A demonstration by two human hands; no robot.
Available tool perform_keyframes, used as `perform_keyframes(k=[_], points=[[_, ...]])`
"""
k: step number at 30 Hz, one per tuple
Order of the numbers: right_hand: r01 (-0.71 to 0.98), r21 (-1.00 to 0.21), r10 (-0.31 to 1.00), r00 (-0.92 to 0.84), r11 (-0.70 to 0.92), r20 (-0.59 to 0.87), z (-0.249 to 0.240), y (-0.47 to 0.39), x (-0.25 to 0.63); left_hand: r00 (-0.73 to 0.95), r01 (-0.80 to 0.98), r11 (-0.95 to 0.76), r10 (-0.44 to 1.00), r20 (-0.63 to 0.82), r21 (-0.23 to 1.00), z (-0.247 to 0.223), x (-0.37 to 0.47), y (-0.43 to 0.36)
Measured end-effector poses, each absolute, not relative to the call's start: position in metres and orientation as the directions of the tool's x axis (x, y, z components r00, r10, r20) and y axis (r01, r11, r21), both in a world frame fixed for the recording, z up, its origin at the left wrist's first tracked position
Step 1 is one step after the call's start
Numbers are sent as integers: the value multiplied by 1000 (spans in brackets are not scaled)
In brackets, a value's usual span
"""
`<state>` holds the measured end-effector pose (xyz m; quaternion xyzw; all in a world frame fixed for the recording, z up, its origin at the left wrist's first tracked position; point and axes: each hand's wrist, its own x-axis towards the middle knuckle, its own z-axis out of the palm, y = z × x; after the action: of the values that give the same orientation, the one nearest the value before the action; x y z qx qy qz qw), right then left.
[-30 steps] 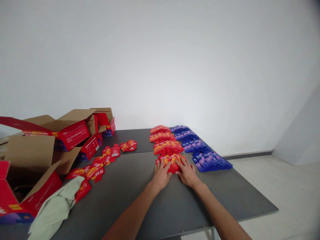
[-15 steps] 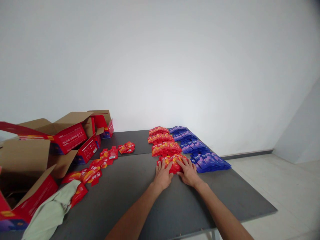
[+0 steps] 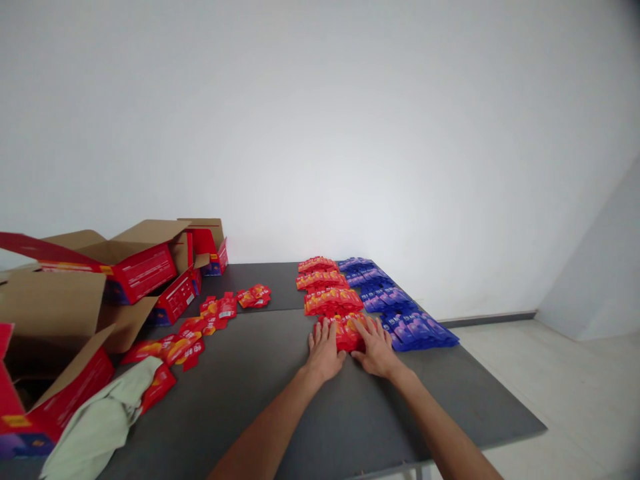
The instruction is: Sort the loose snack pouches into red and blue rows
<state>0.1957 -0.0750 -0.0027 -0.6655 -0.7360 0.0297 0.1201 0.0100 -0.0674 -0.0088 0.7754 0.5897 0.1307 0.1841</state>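
My left hand [image 3: 324,352] rests at the left side of the nearest row of red packets [image 3: 349,331], fingers stretched out over its edge. On the right side of that same row lies my right hand [image 3: 376,347], its fingers also extended across the packets. Neither hand lifts anything. Parts of the row are hidden beneath the fingers. Behind it, more red packets [image 3: 333,301] lie overlapped in several rows. Close to the right hand, blue-purple packets [image 3: 415,330] lie in similar overlapping rows along the table's right side.
Loose red packets [image 3: 185,347] are scattered on the dark grey table [image 3: 240,393] to the left. Open red cardboard boxes [image 3: 145,272] stand along the left side. A pale green cloth [image 3: 107,417] partly covers one packet. A white wall [image 3: 320,133] rises behind the table.
My left hand has shifted slightly left, from on top of the nearest red row toward its left edge. The right hand stays nearly in place. The view has moved slightly.
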Motion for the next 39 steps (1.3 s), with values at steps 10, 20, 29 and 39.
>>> perform_keyframes(k=[10, 20, 29, 39], points=[[947, -205, 935, -179, 248, 307, 20, -80, 129, 273, 838, -266, 960, 56, 477, 8, -32, -78], [898, -257, 904, -265, 358, 335, 5, -63, 11, 85, 910, -113, 992, 89, 399, 2, -139, -70], [862, -261, 892, -374, 435, 254, -9, -44, -75, -50, 932, 23, 997, 66, 361, -2, -215, -66], [863, -272, 894, -356, 426, 272, -18, 33, -139, -163, 946, 100, 969, 184, 308, -3, -273, -8]])
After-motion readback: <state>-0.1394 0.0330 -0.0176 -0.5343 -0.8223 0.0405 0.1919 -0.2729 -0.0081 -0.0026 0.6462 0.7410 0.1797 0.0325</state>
